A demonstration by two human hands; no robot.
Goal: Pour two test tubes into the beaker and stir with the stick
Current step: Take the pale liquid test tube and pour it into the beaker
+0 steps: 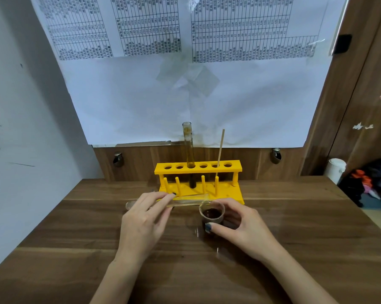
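Note:
My left hand [144, 218] grips a glass test tube [188, 200] that lies almost level, its mouth resting over the rim of a small glass beaker [212, 213]. Dark brown liquid sits in the beaker. My right hand [240, 227] wraps around the beaker on the table, thumb at its near side. Behind them stands a yellow test tube rack [198, 168]. A second test tube [189, 145] stands upright in a middle hole, with dark liquid at its bottom. A thin wooden stick [220, 148] leans upright in a hole further right.
The wooden table [97, 249] stretches wide on both sides of my hands. Large printed paper sheets [185, 95] hang on the wall behind the rack. A white cup [336, 170] and dark clutter [369, 183] lie off the table's far right.

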